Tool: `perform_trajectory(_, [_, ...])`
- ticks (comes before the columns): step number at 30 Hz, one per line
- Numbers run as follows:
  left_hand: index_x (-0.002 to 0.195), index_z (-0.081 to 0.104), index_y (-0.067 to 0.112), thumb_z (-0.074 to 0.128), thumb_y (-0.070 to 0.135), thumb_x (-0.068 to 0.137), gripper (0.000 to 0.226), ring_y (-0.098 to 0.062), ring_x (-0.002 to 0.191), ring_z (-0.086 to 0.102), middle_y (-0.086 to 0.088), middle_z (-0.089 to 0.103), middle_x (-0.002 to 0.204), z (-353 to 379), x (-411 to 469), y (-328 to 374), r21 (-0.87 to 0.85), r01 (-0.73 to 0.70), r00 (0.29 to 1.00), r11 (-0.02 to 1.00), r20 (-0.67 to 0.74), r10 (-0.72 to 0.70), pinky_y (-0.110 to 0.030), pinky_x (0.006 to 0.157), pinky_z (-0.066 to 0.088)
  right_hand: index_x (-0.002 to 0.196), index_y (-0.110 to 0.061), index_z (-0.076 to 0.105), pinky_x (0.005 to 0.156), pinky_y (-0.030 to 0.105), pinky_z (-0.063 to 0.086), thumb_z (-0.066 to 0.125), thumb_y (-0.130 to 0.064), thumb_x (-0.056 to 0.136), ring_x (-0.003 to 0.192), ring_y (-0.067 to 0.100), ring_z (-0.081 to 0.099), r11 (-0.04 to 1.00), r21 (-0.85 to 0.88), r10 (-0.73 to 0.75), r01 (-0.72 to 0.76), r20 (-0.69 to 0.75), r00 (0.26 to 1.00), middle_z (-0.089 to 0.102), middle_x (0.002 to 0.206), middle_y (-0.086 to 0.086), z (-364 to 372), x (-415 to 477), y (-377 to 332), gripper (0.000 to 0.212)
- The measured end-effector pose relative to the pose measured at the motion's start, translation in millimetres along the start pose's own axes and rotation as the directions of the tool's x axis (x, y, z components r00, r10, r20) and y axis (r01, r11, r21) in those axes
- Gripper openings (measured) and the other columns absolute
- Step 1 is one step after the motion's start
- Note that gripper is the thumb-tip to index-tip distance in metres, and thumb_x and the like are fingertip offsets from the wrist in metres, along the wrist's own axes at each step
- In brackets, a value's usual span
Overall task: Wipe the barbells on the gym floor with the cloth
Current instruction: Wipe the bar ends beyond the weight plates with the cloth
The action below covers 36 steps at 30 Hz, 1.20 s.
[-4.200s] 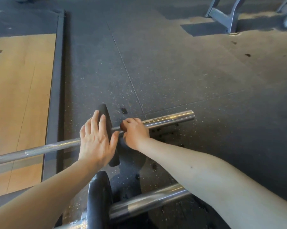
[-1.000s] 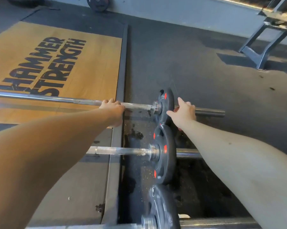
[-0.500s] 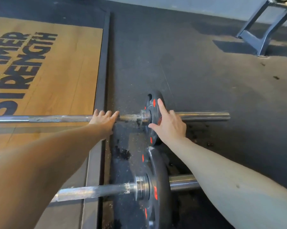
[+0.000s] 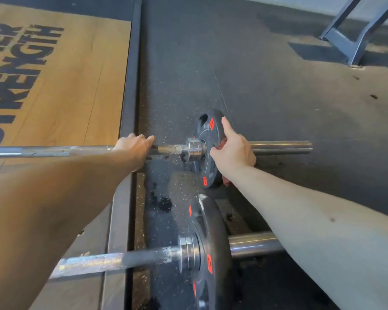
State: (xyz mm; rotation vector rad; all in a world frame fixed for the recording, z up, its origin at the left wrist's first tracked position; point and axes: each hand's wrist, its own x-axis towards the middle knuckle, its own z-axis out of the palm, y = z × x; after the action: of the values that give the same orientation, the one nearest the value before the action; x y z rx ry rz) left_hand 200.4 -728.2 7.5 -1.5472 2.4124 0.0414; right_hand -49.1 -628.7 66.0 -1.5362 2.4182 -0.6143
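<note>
Far barbell [image 4: 54, 151] laid across rubber floor [image 4: 278, 108]. Shaft gripped by left hand [image 4: 134, 146], fingers curled over it beside collar, likely so bar is kept from rolling. Right hand [image 4: 233, 151] clamped over rim of small plate [image 4: 205, 130], thumb on left face, index straight. Reddish cloth [image 4: 226, 182] trapped beneath palm, mostly hidden. Plate judged under wiping. Near barbell [image 4: 94, 264] untouched, parallel.

Weightlifting area of a gym, dark speckled rubber floor [image 4: 278, 108], wooden lifting platform [image 4: 76, 86] printed with large black lettering, a barbell [image 4: 54, 151] and a second barbell [image 4: 99, 262] lying loaded with black weight plates [image 4: 213, 242], blue steel equipment frame [image 4: 345, 44] behind.
</note>
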Motion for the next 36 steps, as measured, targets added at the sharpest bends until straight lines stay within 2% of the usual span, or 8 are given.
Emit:
perform_trajectory(6, [0.133,0.037,0.029,0.065,0.022,0.097,0.046,-0.021,0.091,0.061,0.001,0.059,0.107,-4,4,-9,0.047,-0.077,0.997,0.996,0.016,0.076,-0.032,0.06,0.044,0.158,-0.05,0.017,0.088,0.035,0.057,0.077,-0.041,0.087,0.094,0.015,0.06,0.978,0.167,-0.151,0.126,0.15,0.977,0.055,0.092,-0.014,-10,0,23,0.093])
perform_trajectory(9, [0.145,0.027,0.029,0.066,0.017,0.097,0.063,-0.019,0.091,0.064,0.002,0.058,0.111,-8,2,-9,0.115,-0.108,0.993,0.987,0.056,0.102,-0.03,0.061,0.046,0.159,-0.047,0.019,0.101,0.034,0.054,0.078,-0.047,0.086,0.116,0.016,0.061,0.962,0.27,-0.071,0.041,0.103,0.992,0.061,0.119,-0.017,-6,-4,19,0.094])
perform_trajectory(12, [0.151,0.019,0.026,0.063,0.006,0.095,0.074,-0.024,0.1,0.066,-0.004,0.058,0.121,-13,-9,-3,0.134,-0.06,0.994,0.989,0.102,0.046,-0.035,0.071,0.053,0.16,-0.046,0.014,0.09,0.033,0.056,0.078,-0.044,0.087,0.101,0.014,0.061,0.965,0.252,-0.101,0.066,0.128,0.987,0.054,0.097,-0.017,-2,-9,8,0.098])
perform_trajectory(16, [0.152,0.018,0.026,0.062,0.004,0.096,0.075,-0.025,0.109,0.061,-0.006,0.056,0.124,-12,-21,-3,0.077,-0.065,0.988,0.995,0.148,0.053,-0.035,0.075,0.052,0.159,-0.05,0.003,0.089,0.037,0.058,0.076,-0.038,0.089,0.099,0.014,0.06,0.968,0.222,-0.142,0.113,0.119,0.983,0.06,0.104,-0.007,7,-33,10,0.102])
perform_trajectory(20, [0.152,0.019,0.023,0.062,0.001,0.094,0.076,-0.025,0.106,0.063,-0.006,0.057,0.12,-11,-31,4,0.079,-0.073,0.988,0.994,0.14,0.061,-0.036,0.076,0.053,0.159,-0.052,0.003,0.085,0.038,0.058,0.078,-0.032,0.088,0.086,0.011,0.057,0.958,0.273,-0.126,0.091,0.113,0.986,0.051,0.085,-0.013,4,-53,29,0.105])
perform_trajectory(29, [0.129,0.035,0.026,0.058,0.002,0.095,0.048,-0.017,0.077,0.059,0.003,0.055,0.092,-3,-33,11,-0.008,-0.046,0.995,0.999,0.085,0.047,-0.03,0.057,0.05,0.16,-0.047,0.012,0.08,0.034,0.058,0.079,-0.028,0.084,0.086,0.013,0.062,0.97,0.241,-0.085,0.041,0.171,0.982,0.056,0.084,-0.015,-13,-38,32,0.103])
perform_trajectory(34, [0.15,0.021,0.017,0.061,0.002,0.094,0.071,-0.026,0.107,0.062,-0.005,0.059,0.121,-7,-29,22,0.074,-0.039,0.991,0.996,0.132,0.029,-0.037,0.077,0.056,0.16,-0.046,0.013,0.08,0.041,0.059,0.076,-0.033,0.084,0.092,0.02,0.062,0.983,0.181,-0.036,0.016,0.106,0.994,0.063,0.096,-0.004,-4,-35,16,0.1])
perform_trajectory(36, [0.156,0.016,0.016,0.059,0.002,0.096,0.075,-0.022,0.1,0.063,-0.004,0.059,0.121,-15,-27,20,0.106,-0.061,0.987,0.992,0.155,0.044,-0.033,0.073,0.056,0.16,-0.046,0.017,0.085,0.041,0.058,0.077,-0.033,0.081,0.102,0.023,0.063,0.985,0.174,-0.007,-0.012,0.113,0.994,0.067,0.109,-0.002,-10,-25,4,0.1])
